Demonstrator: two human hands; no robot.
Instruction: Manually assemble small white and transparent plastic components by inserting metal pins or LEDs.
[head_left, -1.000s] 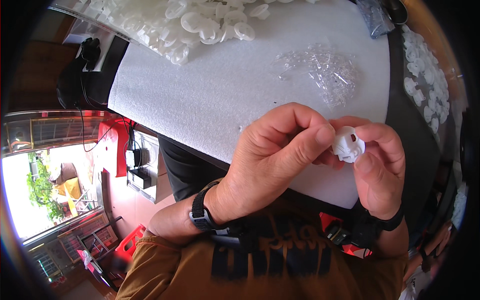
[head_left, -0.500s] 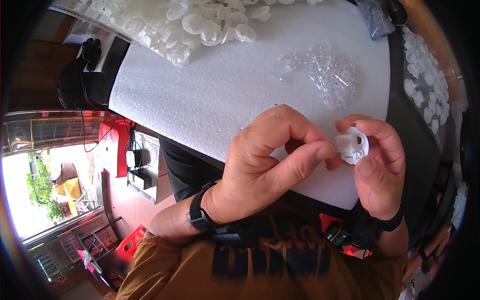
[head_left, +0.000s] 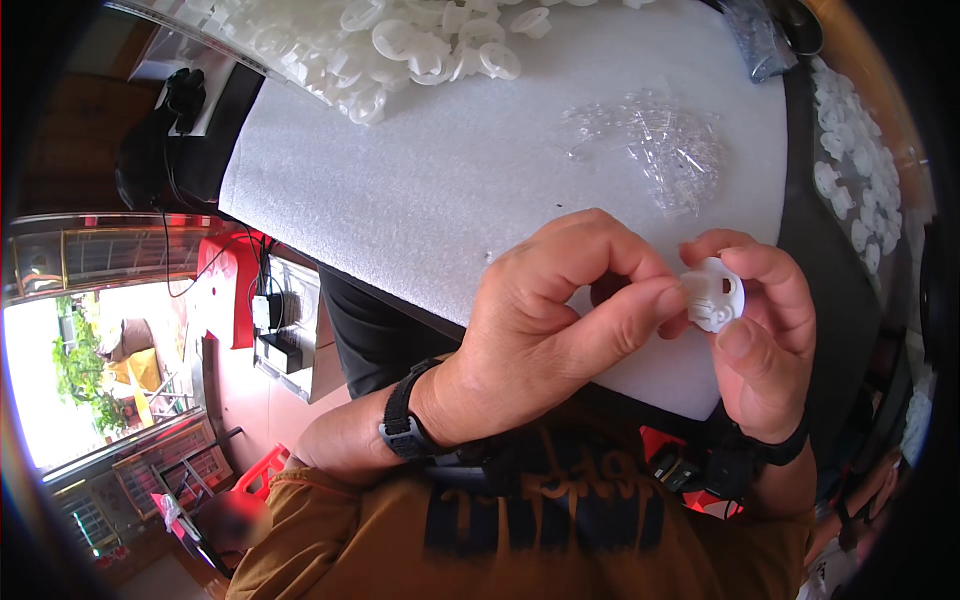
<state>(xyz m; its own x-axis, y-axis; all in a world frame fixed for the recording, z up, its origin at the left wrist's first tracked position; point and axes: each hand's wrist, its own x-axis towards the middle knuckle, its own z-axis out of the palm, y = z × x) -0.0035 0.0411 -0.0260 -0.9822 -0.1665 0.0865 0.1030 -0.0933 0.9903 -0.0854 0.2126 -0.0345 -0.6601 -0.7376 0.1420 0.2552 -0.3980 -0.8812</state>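
My right hand (head_left: pixel 768 345) holds a small white plastic part (head_left: pixel 720 298) by its round, flanged edge, between thumb and fingers. A rectangular hole and raised details show on its face. My left hand (head_left: pixel 560 325) is closed in a pinch, thumb and forefinger meeting at the part's left side. Whatever lies between those fingertips is hidden. Beyond my hands, a loose heap of thin clear plastic pins (head_left: pixel 682 150) lies on the pale foam sheet (head_left: pixel 400 190).
A big pile of similar white plastic parts (head_left: pixel 400 45) covers the far left of the sheet. More white parts (head_left: pixel 868 170) lie on a surface at the right. A plastic bag (head_left: pixel 757 42) is at the far right corner. A red stool (head_left: pixel 228 290) stands on the floor at left.
Both hands have shifted slightly to the right in view. The white part has turned a little, and my left fingertips now cover more of its left side.
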